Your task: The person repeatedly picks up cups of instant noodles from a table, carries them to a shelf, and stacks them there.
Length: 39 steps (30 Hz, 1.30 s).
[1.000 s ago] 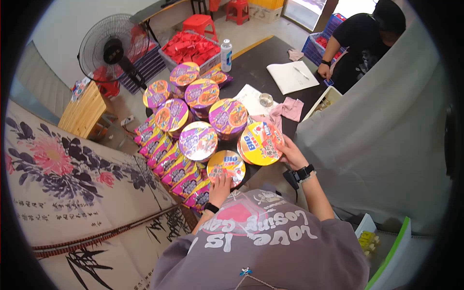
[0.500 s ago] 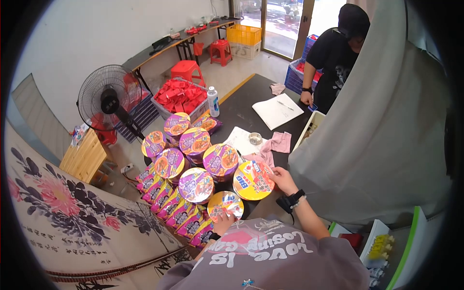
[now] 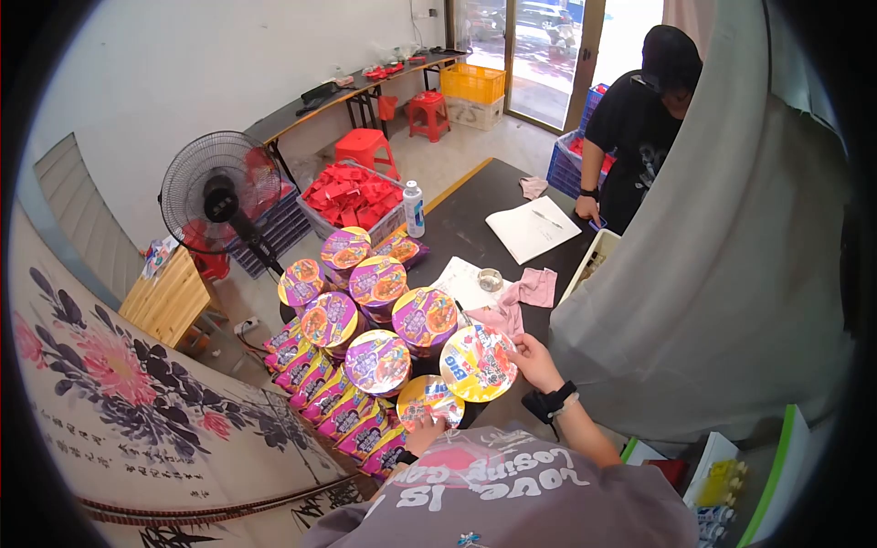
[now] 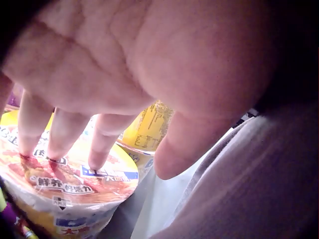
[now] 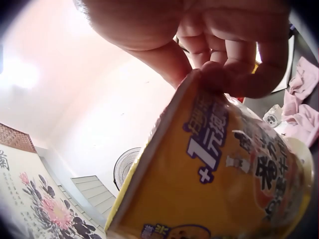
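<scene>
At the near desk (image 3: 475,173) edge, right hand (image 3: 534,362) pinches a tilted yellow noodle bowl (image 3: 477,363) by its rim, apparently lifting it, while left hand (image 3: 422,436) rests flat-fingered on another yellow-lidded bowl (image 3: 428,400), steadying it.

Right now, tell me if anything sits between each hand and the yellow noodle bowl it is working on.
Nothing visible does. The right hand already grips the rim of the tilted yellow bowl, thumb and fingers on its edge. The left hand rests its fingers directly on the lid of the nearer yellow bowl.
</scene>
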### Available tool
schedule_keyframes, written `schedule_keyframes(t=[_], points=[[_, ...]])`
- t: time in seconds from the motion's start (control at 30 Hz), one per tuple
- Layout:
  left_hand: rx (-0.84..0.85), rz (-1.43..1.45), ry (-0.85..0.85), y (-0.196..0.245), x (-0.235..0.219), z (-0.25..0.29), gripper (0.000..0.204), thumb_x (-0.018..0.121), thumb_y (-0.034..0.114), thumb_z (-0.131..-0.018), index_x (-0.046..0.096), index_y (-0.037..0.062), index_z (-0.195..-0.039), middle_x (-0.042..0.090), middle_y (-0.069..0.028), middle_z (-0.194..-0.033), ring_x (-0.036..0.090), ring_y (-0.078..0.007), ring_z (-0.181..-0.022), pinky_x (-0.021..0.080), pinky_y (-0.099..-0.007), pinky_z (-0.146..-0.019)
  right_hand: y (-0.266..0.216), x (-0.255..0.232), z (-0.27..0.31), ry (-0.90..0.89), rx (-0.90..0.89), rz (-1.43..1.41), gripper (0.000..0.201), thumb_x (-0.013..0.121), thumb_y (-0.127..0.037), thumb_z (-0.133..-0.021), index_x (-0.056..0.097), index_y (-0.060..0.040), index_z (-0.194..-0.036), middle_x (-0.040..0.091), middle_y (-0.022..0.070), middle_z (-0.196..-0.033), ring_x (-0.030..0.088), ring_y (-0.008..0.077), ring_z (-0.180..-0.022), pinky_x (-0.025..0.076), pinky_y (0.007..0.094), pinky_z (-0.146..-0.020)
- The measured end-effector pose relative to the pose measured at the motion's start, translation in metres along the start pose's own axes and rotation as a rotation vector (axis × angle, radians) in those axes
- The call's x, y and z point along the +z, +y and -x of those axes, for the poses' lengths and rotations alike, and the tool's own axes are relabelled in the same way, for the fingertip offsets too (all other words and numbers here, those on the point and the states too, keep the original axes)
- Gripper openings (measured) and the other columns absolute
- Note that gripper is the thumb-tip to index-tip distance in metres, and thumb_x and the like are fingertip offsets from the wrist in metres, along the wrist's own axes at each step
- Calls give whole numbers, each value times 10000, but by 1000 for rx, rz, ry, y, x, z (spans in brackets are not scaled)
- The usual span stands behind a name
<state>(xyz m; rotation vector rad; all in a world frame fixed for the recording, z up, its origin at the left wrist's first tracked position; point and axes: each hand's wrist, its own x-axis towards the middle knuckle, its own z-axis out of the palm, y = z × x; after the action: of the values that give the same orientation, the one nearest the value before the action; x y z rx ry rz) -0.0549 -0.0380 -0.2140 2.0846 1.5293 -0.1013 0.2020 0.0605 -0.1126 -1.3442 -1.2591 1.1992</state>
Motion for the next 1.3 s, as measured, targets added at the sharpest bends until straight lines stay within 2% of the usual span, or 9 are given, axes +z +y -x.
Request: schedule_keyframes(t=[0.13,0.4,0.53,0.63,0.83,0.93,1.03,1.13,1.3], points=[[103,-42,33,-29,53,-14,439,465,364,-810,447,196,-1214,361,-201,-1304,358,-432,-1192,459,-552,-763,-4,2,15,37,-28,5,160,603,-53,-799,545,6,-936,531,-17,-693,446,22,-588,370,179,-516],[88,4,-17,4,-13,14,446,447,349,-824,423,170,-1232,342,-219,-1313,350,-428,-1183,448,-520,-806,-16,7,30,86,-31,48,164,604,-58,-797,522,6,-924,511,-20,-678,428,21,-583,361,182,-516],[234,-92,-10,-36,39,-12,470,446,342,-820,402,157,-1250,347,-233,-1306,385,-422,-1148,452,-507,-803,-8,7,31,105,-36,54,170,604,-66,-802,508,2,-925,487,-26,-662,416,21,-575,352,182,-505],[144,-108,75,-37,55,-19,447,440,343,-822,411,175,-1235,366,-224,-1298,407,-412,-1129,458,-493,-797,-2,7,32,119,-33,-6,160,596,-61,-811,495,3,-917,496,-19,-664,435,24,-578,362,181,-507],[107,-49,200,-29,54,-17,402,443,352,-824,424,208,-1199,422,-198,-1256,475,-395,-1045,477,-482,-741,0,2,36,135,-24,-81,149,578,-25,-814,465,0,-908,521,12,-690,491,42,-607,400,188,-527],[66,-55,99,-1,1,5,418,445,350,-825,410,207,-1216,435,-190,-1240,476,-395,-1040,481,-485,-725,-8,0,42,112,15,-88,180,569,-6,-821,431,-8,-937,539,36,-755,531,64,-664,432,192,-590],[139,-144,332,-36,76,-20,432,440,348,-829,400,203,-1234,436,-181,-1230,446,-398,-1075,479,-489,-725,-8,1,45,120,21,-107,213,583,1,-805,420,-13,-942,542,44,-749,535,70,-645,433,190,-571],[65,-51,194,5,-2,12,434,436,332,-830,404,206,-1244,445,-180,-1202,448,-402,-1065,484,-486,-709,-5,-1,50,113,79,-45,249,588,13,-794,399,-21,-951,543,51,-742,538,79,-617,438,196,-534],[121,-181,271,-10,24,1,399,434,269,-831,444,204,-1224,468,-177,-1137,483,-408,-1012,489,-470,-695,-3,-5,56,108,110,-214,266,593,10,-787,376,-34,-936,542,52,-708,551,97,-570,436,206,-487]])
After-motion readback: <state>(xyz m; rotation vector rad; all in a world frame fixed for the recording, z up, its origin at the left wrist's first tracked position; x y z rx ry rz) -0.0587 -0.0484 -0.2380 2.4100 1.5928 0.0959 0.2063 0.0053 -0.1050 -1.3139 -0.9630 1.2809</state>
